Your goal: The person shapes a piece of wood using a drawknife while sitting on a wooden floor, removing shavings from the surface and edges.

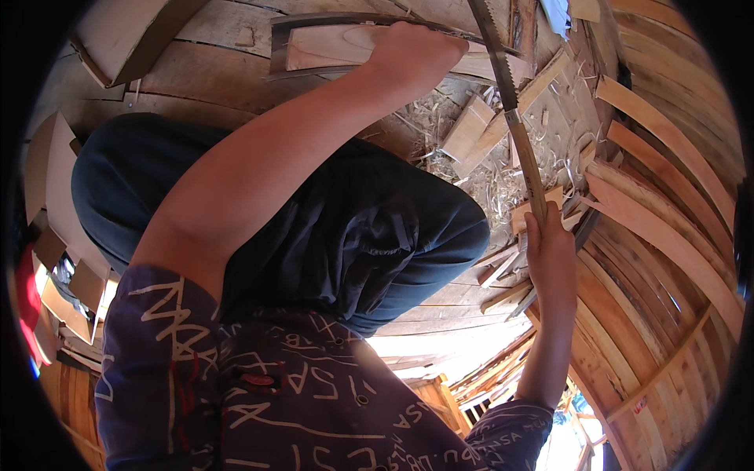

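In my right hand (550, 245) is the long wooden handle of a pull saw (528, 161), with my fingers wrapped round its lower end. The saw's narrow toothed blade runs up to the top edge of the view, passing over the right end of a pale wooden board (330, 47). My left hand (419, 56) is closed on that board, knuckles up, its fingertips mostly hidden. Dark curved strips lie along the board's long sides. Whether the teeth touch the wood, I cannot tell.
Wood shavings (503, 184) and a short offcut (469, 128) litter the plank floor beside my bent knee. Long curved planks (667, 125) line the right side. A pale box-like piece (126, 35) stands at the upper left.
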A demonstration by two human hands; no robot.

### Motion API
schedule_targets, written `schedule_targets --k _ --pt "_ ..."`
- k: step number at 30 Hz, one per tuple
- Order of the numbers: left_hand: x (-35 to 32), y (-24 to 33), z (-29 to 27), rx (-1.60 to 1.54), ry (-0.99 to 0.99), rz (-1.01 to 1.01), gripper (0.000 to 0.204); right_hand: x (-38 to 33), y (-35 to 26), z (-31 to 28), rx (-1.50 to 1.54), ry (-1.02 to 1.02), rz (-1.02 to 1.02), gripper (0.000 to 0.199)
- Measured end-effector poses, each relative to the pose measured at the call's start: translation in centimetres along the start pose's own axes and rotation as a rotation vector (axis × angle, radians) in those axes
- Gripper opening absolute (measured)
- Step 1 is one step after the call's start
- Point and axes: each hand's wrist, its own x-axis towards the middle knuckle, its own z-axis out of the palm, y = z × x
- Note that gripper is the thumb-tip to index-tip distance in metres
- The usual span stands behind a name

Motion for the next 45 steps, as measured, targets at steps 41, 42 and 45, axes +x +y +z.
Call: schedule_targets --k 41,42,45 --pt "-6.6 -3.0 -10.1 -0.177 0.14 -0.105 0.023 -7.2 -3.9 6.1 0.75 0.406 -0.008 0.022" --pt "-7.4 -2.4 -11.8 -0.221 0.158 -0.107 0.021 -8.4 -4.2 5.9 0.94 0.35 0.035 0.02" --pt "-10.5 0.1 -16.6 -0.374 0.2 -0.061 0.022 -11.5 -5.0 6.1 1.424 0.301 0.063 0.012"
